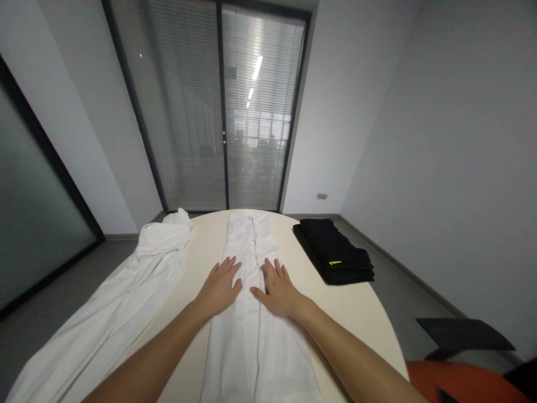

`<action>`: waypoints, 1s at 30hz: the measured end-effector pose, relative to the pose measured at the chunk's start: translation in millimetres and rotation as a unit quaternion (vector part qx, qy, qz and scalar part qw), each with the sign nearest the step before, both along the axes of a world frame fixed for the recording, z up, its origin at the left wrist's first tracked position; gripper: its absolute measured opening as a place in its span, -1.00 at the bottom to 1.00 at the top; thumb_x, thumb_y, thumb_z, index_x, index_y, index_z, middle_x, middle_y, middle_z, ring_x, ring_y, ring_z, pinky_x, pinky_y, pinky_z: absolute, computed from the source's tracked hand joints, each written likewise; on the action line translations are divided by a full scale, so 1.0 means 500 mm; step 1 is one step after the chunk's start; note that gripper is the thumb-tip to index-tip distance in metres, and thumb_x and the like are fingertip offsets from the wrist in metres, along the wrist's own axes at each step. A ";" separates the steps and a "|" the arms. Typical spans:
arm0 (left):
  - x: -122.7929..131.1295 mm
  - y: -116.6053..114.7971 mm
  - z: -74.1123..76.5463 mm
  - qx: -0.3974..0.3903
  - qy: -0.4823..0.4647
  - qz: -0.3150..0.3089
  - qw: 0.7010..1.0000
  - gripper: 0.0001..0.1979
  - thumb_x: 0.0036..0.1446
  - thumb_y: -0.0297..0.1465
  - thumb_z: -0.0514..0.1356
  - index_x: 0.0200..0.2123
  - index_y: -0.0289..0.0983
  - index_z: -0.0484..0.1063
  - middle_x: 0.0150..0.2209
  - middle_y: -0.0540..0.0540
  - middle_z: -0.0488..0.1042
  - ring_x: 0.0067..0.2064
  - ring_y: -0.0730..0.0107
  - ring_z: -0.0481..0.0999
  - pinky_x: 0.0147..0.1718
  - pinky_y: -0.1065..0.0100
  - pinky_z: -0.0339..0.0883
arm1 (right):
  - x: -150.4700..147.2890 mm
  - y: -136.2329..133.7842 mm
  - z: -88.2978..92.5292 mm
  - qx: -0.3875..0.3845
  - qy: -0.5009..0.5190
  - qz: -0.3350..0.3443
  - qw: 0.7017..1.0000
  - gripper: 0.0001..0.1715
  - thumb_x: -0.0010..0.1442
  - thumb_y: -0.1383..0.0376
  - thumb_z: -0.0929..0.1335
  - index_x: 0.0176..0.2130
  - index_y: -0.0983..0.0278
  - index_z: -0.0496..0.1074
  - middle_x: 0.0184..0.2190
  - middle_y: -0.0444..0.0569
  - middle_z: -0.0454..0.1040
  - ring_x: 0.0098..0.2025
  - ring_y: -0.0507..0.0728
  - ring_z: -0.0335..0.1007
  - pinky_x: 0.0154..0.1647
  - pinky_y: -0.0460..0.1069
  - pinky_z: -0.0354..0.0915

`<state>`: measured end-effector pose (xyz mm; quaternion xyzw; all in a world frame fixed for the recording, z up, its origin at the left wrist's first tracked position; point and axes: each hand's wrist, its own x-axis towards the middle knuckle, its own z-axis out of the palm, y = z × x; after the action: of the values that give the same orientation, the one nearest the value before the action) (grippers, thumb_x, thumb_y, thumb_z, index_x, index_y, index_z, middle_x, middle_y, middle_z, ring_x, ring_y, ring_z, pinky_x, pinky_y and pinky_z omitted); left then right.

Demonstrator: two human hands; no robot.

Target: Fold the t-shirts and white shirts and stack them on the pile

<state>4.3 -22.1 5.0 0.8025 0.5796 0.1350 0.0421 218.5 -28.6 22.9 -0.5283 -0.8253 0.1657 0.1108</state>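
Head view: a long white cloth garment (251, 358), folded narrow with a seam line down its middle, lies along the round cream bench (356, 313) from 6 o'clock to 12 o'clock. The left hand (220, 286) and the right hand (279, 292) rest flat on it side by side, one on each side of the seam. The fingers (230, 266) are open and spread, palms down, gripping nothing.

A second, loose white cloth garment (126, 302) sprawls at 9 o'clock, apparently trailing over the rim. A folded stack of black cloth (335, 252) sits at 2 o'clock, close to the edge.

As I judge it, uneven pressure from the palms could drag the top layer and skew the seam or crease it. A wide sweep towards 2 o'clock could nudge the black stack off, and the trailing garment's own weight may pull it to the floor.
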 end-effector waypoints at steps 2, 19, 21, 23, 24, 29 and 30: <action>-0.002 -0.007 -0.005 0.004 -0.002 -0.006 1.000 -0.46 0.30 -0.30 0.00 0.31 -0.31 0.25 0.40 -0.27 0.11 0.42 0.05 0.06 0.35 -0.06 -0.04 | 0.003 -0.019 0.002 -0.003 0.002 -0.002 1.000 -0.07 0.31 -0.13 0.21 0.33 0.51 0.10 0.45 0.33 -0.19 0.47 0.50 -0.45 0.40 0.37 -0.25; -0.005 -0.011 -0.018 0.021 -0.004 -0.012 1.000 -0.48 0.31 -0.27 0.01 0.28 -0.32 0.28 0.39 -0.24 0.15 0.42 0.00 0.07 0.35 -0.03 0.00 | -0.004 -0.053 0.052 0.105 0.038 0.006 0.994 -0.86 0.25 0.31 0.31 -0.25 0.30 0.48 0.12 0.08 0.42 0.19 0.22 0.24 0.18 0.07 0.14; -0.005 -0.011 -0.017 0.022 -0.007 -0.011 1.000 -0.48 0.31 -0.27 0.01 0.28 -0.31 0.28 0.39 -0.24 0.15 0.42 0.01 0.07 0.35 -0.02 0.01 | -0.004 -0.059 0.058 0.092 0.032 0.023 0.995 -0.88 0.23 0.31 0.34 -0.23 0.29 0.47 0.02 0.08 0.46 0.11 0.21 0.29 0.13 0.07 0.17; -0.005 -0.012 -0.016 0.021 -0.009 -0.011 1.000 -0.48 0.31 -0.27 0.01 0.28 -0.32 0.29 0.39 -0.24 0.15 0.42 0.01 0.06 0.35 -0.02 0.01 | -0.003 -0.064 0.066 0.084 0.033 0.039 0.995 -0.86 0.21 0.34 0.33 -0.20 0.29 0.47 -0.08 0.07 0.47 0.02 0.19 0.33 0.06 0.05 0.21; -0.005 -0.012 -0.017 0.021 -0.010 -0.011 1.000 -0.48 0.31 -0.27 0.01 0.28 -0.33 0.29 0.39 -0.24 0.15 0.42 0.01 0.06 0.35 -0.02 0.00 | 0.000 -0.066 0.072 0.081 0.038 0.058 0.994 -0.83 0.20 0.37 0.31 -0.19 0.29 0.47 -0.11 0.05 0.47 -0.02 0.18 0.34 0.03 0.03 0.22; -0.006 -0.012 -0.020 0.026 -0.020 -0.010 0.999 -0.48 0.30 -0.28 0.03 0.27 -0.32 0.29 0.39 -0.24 0.16 0.42 0.03 0.07 0.35 -0.02 0.00 | 0.023 -0.067 0.094 -0.001 0.059 0.246 0.968 -0.60 0.03 0.53 0.30 -0.19 0.22 0.55 -0.16 -0.04 0.48 -0.06 0.13 0.38 0.03 -0.03 0.26; -0.006 -0.012 -0.021 0.026 -0.024 -0.010 0.999 -0.48 0.30 -0.28 0.03 0.27 -0.31 0.30 0.39 -0.24 0.16 0.42 0.03 0.07 0.35 -0.02 0.01 | 0.027 -0.066 0.096 -0.021 0.059 0.274 0.960 -0.58 0.01 0.53 0.31 -0.19 0.21 0.57 -0.16 -0.05 0.49 -0.06 0.13 0.39 0.05 -0.03 0.26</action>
<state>1.2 -27.9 -5.4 0.8054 0.5670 0.1687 0.0366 232.0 -61.8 71.0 -0.2738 -0.9268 0.2375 0.0983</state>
